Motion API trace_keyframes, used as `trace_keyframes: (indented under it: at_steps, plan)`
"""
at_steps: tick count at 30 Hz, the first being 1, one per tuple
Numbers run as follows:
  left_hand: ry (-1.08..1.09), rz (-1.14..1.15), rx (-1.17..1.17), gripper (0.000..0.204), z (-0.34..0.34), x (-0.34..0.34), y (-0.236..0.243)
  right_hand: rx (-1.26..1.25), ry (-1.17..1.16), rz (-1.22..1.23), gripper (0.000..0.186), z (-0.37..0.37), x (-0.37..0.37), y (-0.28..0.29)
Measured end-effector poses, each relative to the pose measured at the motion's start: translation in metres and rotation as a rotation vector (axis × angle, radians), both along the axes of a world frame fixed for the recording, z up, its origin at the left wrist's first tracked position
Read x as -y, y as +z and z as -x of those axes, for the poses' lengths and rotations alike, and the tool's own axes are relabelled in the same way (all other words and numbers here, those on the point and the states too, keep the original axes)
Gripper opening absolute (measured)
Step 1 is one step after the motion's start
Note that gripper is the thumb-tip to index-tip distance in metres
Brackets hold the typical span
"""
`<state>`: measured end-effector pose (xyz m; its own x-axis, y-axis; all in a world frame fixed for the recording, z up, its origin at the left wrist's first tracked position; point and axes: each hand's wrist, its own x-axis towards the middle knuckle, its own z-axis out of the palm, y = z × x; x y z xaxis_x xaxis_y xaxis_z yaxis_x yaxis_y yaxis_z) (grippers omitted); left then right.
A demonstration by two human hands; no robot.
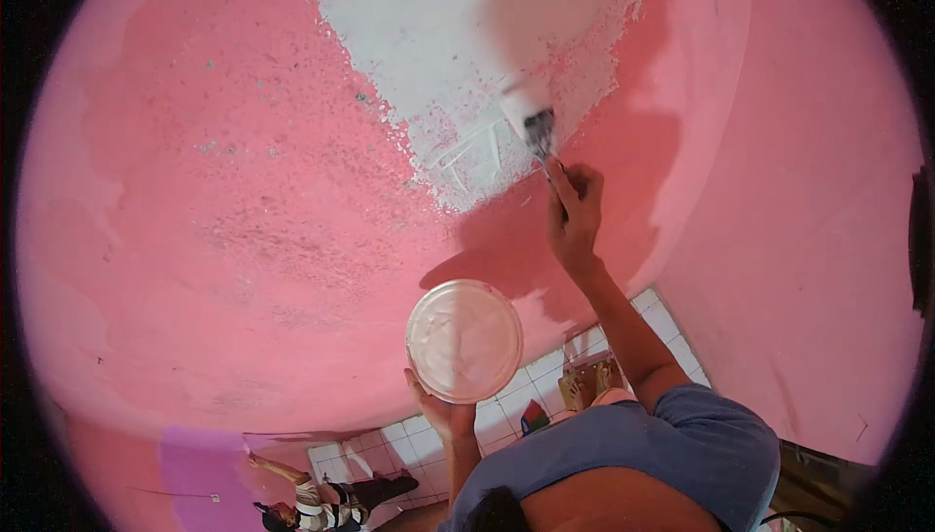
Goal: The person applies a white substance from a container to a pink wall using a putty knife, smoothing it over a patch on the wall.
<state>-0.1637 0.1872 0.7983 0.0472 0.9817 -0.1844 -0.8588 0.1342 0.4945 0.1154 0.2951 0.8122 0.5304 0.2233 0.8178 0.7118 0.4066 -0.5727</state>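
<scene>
My right hand grips the handle of a flat, dark-ended brush or scraper, its pale, blurred end against a rough-edged white patch on the pink wall. Thin white streaks cross the lower part of the patch, and a shadow falls around the tool. My left hand holds a round, pale disc or shallow container from underneath, below the patch; smooth pale material covers its top.
A co-worker at lower left reaches toward a purple-painted wall section. White floor tiles run along the wall's foot, with small indistinct objects near my body. Another pink wall stands at the right.
</scene>
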Motion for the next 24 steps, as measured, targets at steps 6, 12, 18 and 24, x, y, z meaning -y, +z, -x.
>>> trace_keyframes:
  at_steps: [6,12,18,24]
  plan:
    - [0.001,0.048,0.057,0.047,-0.008,-0.004,0.013,0.083,0.013,0.025,0.046,0.002,-0.014,0.034]
    - [0.028,0.008,-0.262,0.048,-0.016,0.005,0.031,-0.032,0.106,0.055,0.044,0.019,0.002,-0.019]
    - [0.086,0.073,-0.389,0.048,-0.019,0.003,0.030,0.055,-0.044,-0.060,0.042,-0.007,-0.010,0.020]
    - [-0.041,0.042,-0.070,0.051,-0.002,-0.003,0.008,0.084,-0.022,-0.023,0.042,-0.013,-0.017,0.019]
